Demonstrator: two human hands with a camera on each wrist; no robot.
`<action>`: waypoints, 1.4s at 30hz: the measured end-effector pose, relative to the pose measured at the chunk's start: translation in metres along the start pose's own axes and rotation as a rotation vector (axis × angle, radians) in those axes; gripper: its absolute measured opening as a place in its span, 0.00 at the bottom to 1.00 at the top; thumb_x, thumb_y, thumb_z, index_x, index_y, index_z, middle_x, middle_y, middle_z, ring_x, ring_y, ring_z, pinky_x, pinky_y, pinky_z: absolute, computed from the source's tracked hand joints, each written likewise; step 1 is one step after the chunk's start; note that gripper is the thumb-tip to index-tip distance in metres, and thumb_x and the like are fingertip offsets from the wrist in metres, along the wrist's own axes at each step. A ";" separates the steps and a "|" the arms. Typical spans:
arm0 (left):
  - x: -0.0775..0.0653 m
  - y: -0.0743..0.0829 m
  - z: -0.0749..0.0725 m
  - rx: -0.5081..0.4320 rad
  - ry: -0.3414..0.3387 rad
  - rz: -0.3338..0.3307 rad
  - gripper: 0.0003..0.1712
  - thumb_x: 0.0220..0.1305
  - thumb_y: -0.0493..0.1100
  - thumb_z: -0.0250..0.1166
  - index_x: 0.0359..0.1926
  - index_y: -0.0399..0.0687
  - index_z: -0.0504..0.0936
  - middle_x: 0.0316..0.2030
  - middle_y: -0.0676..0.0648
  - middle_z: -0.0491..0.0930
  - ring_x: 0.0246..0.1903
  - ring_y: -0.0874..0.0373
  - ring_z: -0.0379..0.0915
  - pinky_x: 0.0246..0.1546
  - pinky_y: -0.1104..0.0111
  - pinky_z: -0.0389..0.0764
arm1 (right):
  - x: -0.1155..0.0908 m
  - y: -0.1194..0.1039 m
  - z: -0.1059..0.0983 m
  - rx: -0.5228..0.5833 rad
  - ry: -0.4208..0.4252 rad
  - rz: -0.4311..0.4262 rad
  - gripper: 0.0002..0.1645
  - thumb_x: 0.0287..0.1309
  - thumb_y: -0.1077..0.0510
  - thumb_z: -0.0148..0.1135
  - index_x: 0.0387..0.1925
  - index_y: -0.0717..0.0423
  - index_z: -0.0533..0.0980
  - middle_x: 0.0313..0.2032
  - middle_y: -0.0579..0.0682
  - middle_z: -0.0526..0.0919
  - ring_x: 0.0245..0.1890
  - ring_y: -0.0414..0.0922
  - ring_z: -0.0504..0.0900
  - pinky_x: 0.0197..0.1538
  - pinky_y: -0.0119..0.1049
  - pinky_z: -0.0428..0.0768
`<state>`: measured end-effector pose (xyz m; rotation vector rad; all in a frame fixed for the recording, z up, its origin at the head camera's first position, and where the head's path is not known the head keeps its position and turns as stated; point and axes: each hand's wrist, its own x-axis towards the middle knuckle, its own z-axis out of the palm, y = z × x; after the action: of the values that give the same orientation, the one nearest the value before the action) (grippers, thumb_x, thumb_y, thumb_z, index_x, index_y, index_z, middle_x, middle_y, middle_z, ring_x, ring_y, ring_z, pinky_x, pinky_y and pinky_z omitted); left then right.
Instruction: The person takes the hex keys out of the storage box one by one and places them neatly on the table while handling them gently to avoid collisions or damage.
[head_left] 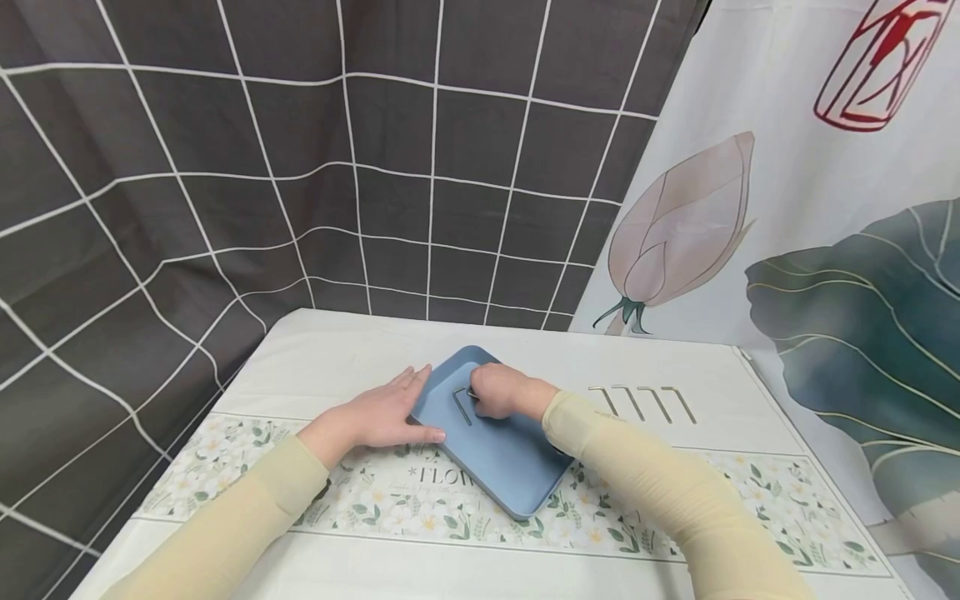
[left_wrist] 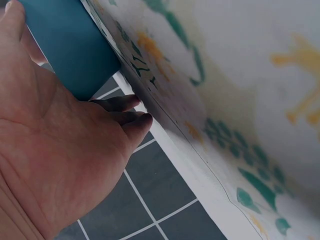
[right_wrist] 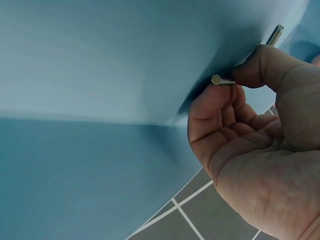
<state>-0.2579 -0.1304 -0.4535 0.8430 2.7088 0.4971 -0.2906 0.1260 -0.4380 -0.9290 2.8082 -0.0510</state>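
Note:
A shallow blue tray (head_left: 513,458) lies at an angle on the table. My left hand (head_left: 385,414) rests at its left edge, fingers straight and thumb spread along the near side; in the left wrist view the palm is against the tray wall (left_wrist: 75,50). Inside the tray, an L-shaped hex key (head_left: 462,408) lies near the far end. My right hand (head_left: 501,392) is over the tray beside that key. In the right wrist view its thumb and forefinger pinch a metal hex key (right_wrist: 219,80), mostly hidden by the fingers, close to the tray floor.
Several more L-shaped hex keys (head_left: 652,404) lie in a row on the table, right of the tray. A floral-printed band (head_left: 750,492) crosses the white tablecloth (head_left: 360,350). Behind the table hangs a dark gridded curtain (head_left: 390,208), with a flower-printed one (head_left: 697,250) at the right.

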 end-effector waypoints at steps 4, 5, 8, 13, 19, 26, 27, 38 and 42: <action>0.000 -0.001 0.001 0.001 0.002 -0.004 0.76 0.68 0.85 0.62 0.91 0.37 0.40 0.89 0.35 0.46 0.88 0.38 0.38 0.85 0.42 0.55 | -0.001 0.000 0.002 -0.006 0.013 -0.006 0.20 0.66 0.63 0.74 0.25 0.48 0.72 0.19 0.42 0.70 0.21 0.38 0.71 0.26 0.31 0.75; 0.000 0.000 0.001 0.000 0.002 -0.004 0.76 0.68 0.85 0.62 0.91 0.37 0.40 0.89 0.35 0.46 0.88 0.38 0.38 0.85 0.42 0.55 | -0.001 0.000 0.001 -0.006 0.017 -0.008 0.20 0.66 0.63 0.75 0.25 0.48 0.72 0.19 0.42 0.70 0.21 0.38 0.71 0.26 0.31 0.75; -0.001 0.000 0.001 0.001 0.005 -0.001 0.76 0.68 0.85 0.62 0.91 0.37 0.40 0.89 0.35 0.46 0.88 0.38 0.39 0.85 0.42 0.56 | -0.005 0.000 -0.002 0.013 0.022 -0.001 0.17 0.66 0.61 0.76 0.27 0.49 0.75 0.21 0.42 0.73 0.22 0.39 0.73 0.27 0.31 0.78; -0.001 0.001 0.000 0.007 0.008 0.002 0.76 0.68 0.84 0.62 0.91 0.37 0.41 0.89 0.35 0.47 0.88 0.37 0.39 0.85 0.42 0.56 | -0.013 0.003 -0.014 0.081 0.048 -0.010 0.11 0.66 0.61 0.75 0.32 0.51 0.78 0.23 0.43 0.77 0.23 0.39 0.75 0.29 0.33 0.81; -0.001 0.003 -0.001 0.002 0.004 0.001 0.76 0.68 0.84 0.62 0.90 0.37 0.41 0.89 0.34 0.47 0.88 0.38 0.39 0.85 0.42 0.56 | -0.022 0.009 -0.026 0.119 0.095 -0.013 0.09 0.63 0.61 0.75 0.34 0.55 0.79 0.26 0.45 0.79 0.26 0.40 0.77 0.31 0.34 0.81; -0.001 0.002 -0.001 0.006 0.004 -0.002 0.77 0.67 0.85 0.62 0.90 0.37 0.41 0.88 0.33 0.48 0.88 0.37 0.39 0.85 0.42 0.56 | -0.028 0.015 -0.036 0.148 0.123 -0.027 0.08 0.64 0.62 0.72 0.34 0.54 0.78 0.26 0.45 0.78 0.25 0.40 0.75 0.29 0.33 0.75; -0.001 0.002 -0.001 0.006 0.005 -0.003 0.77 0.67 0.85 0.62 0.90 0.37 0.41 0.88 0.33 0.48 0.88 0.37 0.39 0.85 0.42 0.56 | -0.029 0.017 -0.038 0.156 0.127 -0.026 0.08 0.63 0.63 0.72 0.33 0.54 0.78 0.26 0.45 0.78 0.25 0.40 0.75 0.29 0.33 0.75; -0.001 0.002 0.000 0.007 0.017 -0.001 0.76 0.67 0.84 0.62 0.90 0.36 0.41 0.89 0.34 0.47 0.88 0.38 0.39 0.85 0.42 0.55 | -0.051 0.036 -0.051 0.219 0.173 0.023 0.10 0.57 0.63 0.71 0.29 0.51 0.76 0.23 0.43 0.75 0.24 0.41 0.71 0.31 0.35 0.71; -0.001 0.000 0.000 0.008 0.016 0.001 0.77 0.67 0.85 0.62 0.90 0.36 0.41 0.89 0.34 0.46 0.88 0.38 0.39 0.85 0.42 0.55 | -0.059 0.043 -0.053 0.244 0.180 0.037 0.10 0.57 0.65 0.69 0.28 0.51 0.75 0.22 0.43 0.73 0.23 0.41 0.69 0.31 0.36 0.70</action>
<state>-0.2567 -0.1310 -0.4533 0.8462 2.7263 0.4958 -0.2791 0.1947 -0.3801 -0.8534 2.8921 -0.4831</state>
